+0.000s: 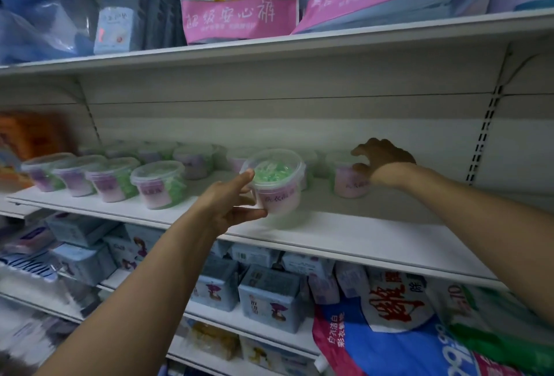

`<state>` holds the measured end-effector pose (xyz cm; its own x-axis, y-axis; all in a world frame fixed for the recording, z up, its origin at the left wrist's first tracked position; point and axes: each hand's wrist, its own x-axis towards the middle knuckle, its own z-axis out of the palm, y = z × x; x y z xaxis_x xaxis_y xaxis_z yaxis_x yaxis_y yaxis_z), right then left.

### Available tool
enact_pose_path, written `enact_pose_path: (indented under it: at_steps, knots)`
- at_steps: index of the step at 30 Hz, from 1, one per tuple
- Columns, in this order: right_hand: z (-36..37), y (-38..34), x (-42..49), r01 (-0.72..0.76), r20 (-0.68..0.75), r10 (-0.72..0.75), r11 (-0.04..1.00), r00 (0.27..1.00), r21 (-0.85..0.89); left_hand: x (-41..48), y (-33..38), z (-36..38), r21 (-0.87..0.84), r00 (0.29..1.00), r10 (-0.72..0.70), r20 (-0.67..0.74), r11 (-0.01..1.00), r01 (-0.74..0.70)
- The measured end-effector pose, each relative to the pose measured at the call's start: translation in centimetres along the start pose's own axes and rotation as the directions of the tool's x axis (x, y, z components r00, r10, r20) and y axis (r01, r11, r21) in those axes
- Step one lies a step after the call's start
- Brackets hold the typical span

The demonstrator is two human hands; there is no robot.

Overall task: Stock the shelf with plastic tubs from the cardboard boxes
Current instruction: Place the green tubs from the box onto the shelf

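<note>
Shelf (pixel 374 235): L hand (pixel 230 205) grip pinches upright tub (pixel 277 184), lid up; R hand (pixel 382 157) prob. clasps rear tub (pixel 349 185).

Bare board to the right, tubs crowding the left.

On the middle shelf (pixel 374 241) a row of four tubs (pixel 120 179) lines the near-left edge, and more tubs (pixel 192 160) are packed behind them along the far wall. At centre the left hand (pixel 230 205) grips a green-filled tub (pixel 277 187), and the right hand (pixel 380 160) grips a pink tub (pixel 349 185) farther back. Right of that, bare board runs to the slotted upright (pixel 485 136). Tall clearance lies above the tubs, under the upper shelf (pixel 299 46).
</note>
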<state>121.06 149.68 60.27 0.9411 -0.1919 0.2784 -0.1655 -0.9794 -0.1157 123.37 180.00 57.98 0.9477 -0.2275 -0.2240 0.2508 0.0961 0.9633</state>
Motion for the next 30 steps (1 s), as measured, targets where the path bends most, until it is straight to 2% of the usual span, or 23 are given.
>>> enact_pose_path:
  at_steps: [7, 11, 16, 19, 21, 23, 24, 26, 28, 30]
  knots:
    - [-3.6, 4.6, -4.5, -0.012, -0.035, 0.015, 0.995, 0.999, 0.099, -0.7, -1.1, 4.9, 0.042, 0.979, -0.081, 0.188, 0.996, 0.074]
    - [-4.2, 7.2, -7.0, -0.041, -0.051, 0.045, 0.996, 0.998, 0.081, -0.5, -2.8, 10.3, 0.043, 0.938, -0.146, 0.314, 0.989, 0.140]
    - [-4.5, 10.1, -9.1, -0.062, -0.038, 0.065, 0.996, 0.997, 0.056, -0.5, -5.0, 16.8, 0.013, 0.916, -0.191, 0.354, 0.980, 0.199]
    - [-4.7, 11.0, -9.8, -0.059, -0.050, 0.061, 0.998, 0.997, 0.025, -0.9, -5.4, 18.5, 0.062, 0.912, -0.161, 0.378, 0.987, 0.148]
    - [-5.0, 11.4, -10.0, -0.054, -0.064, 0.055, 0.998, 0.996, 0.016, -1.2, -5.0, 18.4, 0.269, 0.953, -0.070, 0.294, 0.963, -0.012]
    - [-5.2, 11.8, -10.0, -0.036, -0.085, 0.036, 0.999, 0.996, 0.010, -0.4, -4.6, 17.7, 0.428, 0.973, 0.160, 0.165, 0.877, -0.217]
    - [-5.3, 11.8, -10.1, -0.022, -0.095, 0.023, 1.000, 0.995, 0.012, 0.2, -4.3, 17.3, 0.469, 0.949, 0.295, 0.114, 0.826, -0.313]
    - [-5.5, 11.2, -10.3, 0.028, -0.120, -0.022, 0.999, 0.993, 0.047, 1.8, -3.5, 16.6, 0.566, 0.848, 0.524, 0.083, 0.675, -0.473]
    - [-5.5, 9.8, -10.6, 0.127, -0.112, -0.116, 0.987, 0.987, 0.098, 3.5, -2.7, 16.3, 0.701, 0.766, 0.620, 0.167, 0.472, -0.535]
    - [-5.0, 8.0, -10.9, 0.218, -0.039, -0.216, 0.974, 0.976, 0.054, 4.5, -2.1, 16.6, 0.793, 0.743, 0.593, 0.312, 0.268, -0.547]
